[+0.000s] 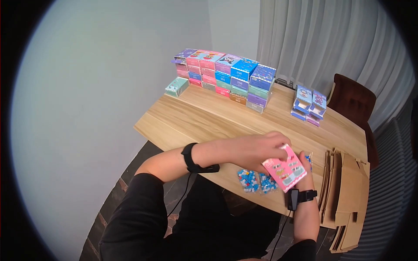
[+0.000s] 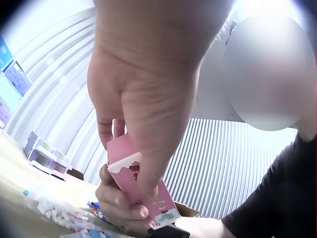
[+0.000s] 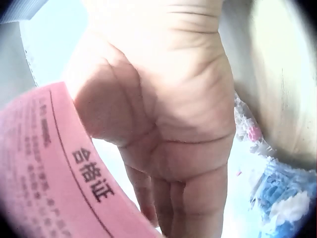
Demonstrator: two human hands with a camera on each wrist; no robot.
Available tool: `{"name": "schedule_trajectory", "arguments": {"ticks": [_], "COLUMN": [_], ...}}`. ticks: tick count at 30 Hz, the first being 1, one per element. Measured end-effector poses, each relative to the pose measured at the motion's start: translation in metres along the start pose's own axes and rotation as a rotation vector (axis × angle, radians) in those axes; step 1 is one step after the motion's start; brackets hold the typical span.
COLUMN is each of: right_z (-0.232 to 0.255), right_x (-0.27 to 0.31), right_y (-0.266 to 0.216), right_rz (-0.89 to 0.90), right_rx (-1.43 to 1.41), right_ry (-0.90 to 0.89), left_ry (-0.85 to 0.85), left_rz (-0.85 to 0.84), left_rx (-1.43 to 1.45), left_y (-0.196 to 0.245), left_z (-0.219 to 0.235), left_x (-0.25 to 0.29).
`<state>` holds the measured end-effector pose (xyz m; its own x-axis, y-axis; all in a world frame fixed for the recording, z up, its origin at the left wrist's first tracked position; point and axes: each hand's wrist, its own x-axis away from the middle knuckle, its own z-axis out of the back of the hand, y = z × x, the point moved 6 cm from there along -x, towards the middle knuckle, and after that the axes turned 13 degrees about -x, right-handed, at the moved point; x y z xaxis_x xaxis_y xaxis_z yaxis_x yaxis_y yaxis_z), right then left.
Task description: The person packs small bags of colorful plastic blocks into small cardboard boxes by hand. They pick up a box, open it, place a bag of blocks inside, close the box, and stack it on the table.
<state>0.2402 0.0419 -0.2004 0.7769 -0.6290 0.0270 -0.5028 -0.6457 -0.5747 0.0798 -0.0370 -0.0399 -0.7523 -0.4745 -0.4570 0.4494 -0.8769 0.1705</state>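
Observation:
Both hands meet at a small pink printed box [image 1: 285, 168], tilted above the table's near edge. From above, my left hand [image 1: 263, 148] grips its upper end, its thumb lying along one printed side in the left wrist view. My right hand [image 2: 116, 198] holds the lower part, its fingers bent round the box's edge. The right wrist view shows the right palm [image 3: 163, 119] beside a pink side with printed text, the fingertips cut off. Close by lie two clear bags of small blue and white bricks [image 1: 248, 180] [image 1: 268, 183]; another bag [image 1: 308, 157] shows partly behind the right hand.
Stacked colourful boxes [image 1: 235, 78] line the wooden table's [image 1: 196, 115] far edge, with a green box [image 1: 176, 87] at their left. Two opened boxes [image 1: 309, 104] stand at the far right. Flattened brown cardboard [image 1: 348, 187] leans at the right edge, near a brown chair [image 1: 352, 98].

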Motion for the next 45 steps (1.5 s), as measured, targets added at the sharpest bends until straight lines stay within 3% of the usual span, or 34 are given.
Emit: {"name": "schedule_trajectory", "arguments": {"ticks": [3,5,10,12,14,16,19,29,32,45], "right_z": [-0.008,-0.016,-0.029,-0.029,-0.028,-0.028,-0.028,-0.027,-0.025,-0.026], "right_x": [-0.021,-0.026,-0.025,-0.026,-0.026,-0.027,-0.026,-0.027,-0.027,-0.028], "right_y": [-0.005,-0.005,-0.010,-0.010,-0.009,-0.009,-0.009,-0.011,-0.011,-0.012], "right_rz": [0.033,-0.063,-0.038,-0.025,-0.022,-0.025,-0.015,-0.004,-0.003,0.017], "right_rx": [-0.106,-0.116,-0.055,-0.042,-0.034,-0.029,-0.021,-0.032,-0.031,-0.030], "right_ry": [-0.161,-0.441,-0.404,-0.405,-0.403,-0.401,-0.402,-0.395,-0.386,-0.396], "left_ry": [0.113,0.182,0.405,0.402,0.526,0.654,0.626,0.525,0.508,0.458], "left_rz": [0.185,0.351,0.893,1.041,1.132,1.388,1.509,1.754,1.752,1.611], "left_rx": [-0.077,-0.128,-0.155,-0.478,-0.535,-0.280,-0.458,-0.543,-0.721,-0.643], "left_y": [-0.024,-0.047,-0.134,-0.179,-0.223,-0.243,-0.280,-0.327,-0.323,-0.332], "left_z": [0.029,0.050,0.093,0.110,0.126,0.140,0.157,0.146,0.135,0.115], "left_x": [0.030,0.061,0.174,0.235,0.293,0.326,0.368,0.379,0.370,0.373]}}
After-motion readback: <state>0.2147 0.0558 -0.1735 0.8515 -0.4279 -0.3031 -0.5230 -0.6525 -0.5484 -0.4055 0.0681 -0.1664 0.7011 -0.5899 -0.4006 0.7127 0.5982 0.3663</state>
